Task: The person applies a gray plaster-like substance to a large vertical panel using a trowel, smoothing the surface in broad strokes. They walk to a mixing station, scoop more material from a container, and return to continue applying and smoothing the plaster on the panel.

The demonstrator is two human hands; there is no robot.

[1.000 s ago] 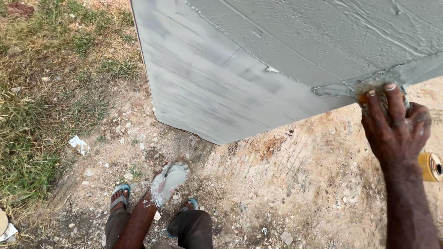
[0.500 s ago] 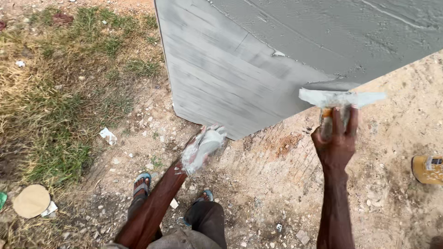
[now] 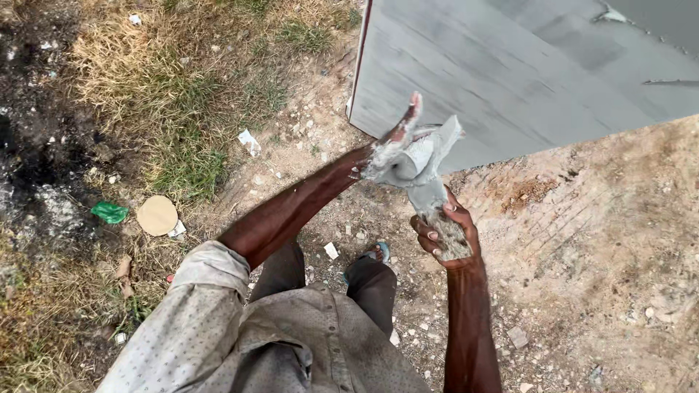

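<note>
Plaster already coats the grey wall (image 3: 524, 80) at two o'clock, smooth but for ridges near its upper right edge. Right hand (image 3: 445, 236) has its fingers clamped on the trowel (image 3: 422, 164) handle at centre; left hand (image 3: 389, 145), fingers extended together, wipes wet mortar off the blade. Bare soil (image 3: 597, 255) lies below.

- R hand (image 3: 445, 234) gripped round handle of a mortar-caked trowel (image 3: 426, 164), blade up.
- L hand (image 3: 389, 145), smeared w/ grey mortar, touching the blade, fingers stretched out.
- Grey plastered wall (image 3: 510, 80) just behind both hands, wet-looking w/ ridges.
- Bare dirt under; dry grass (image 3: 167, 94) at left w/ round cardboard disc (image 3: 156, 215), green scrap (image 3: 109, 212).
- Sandalled foot (image 3: 375, 253) below hands.
</note>
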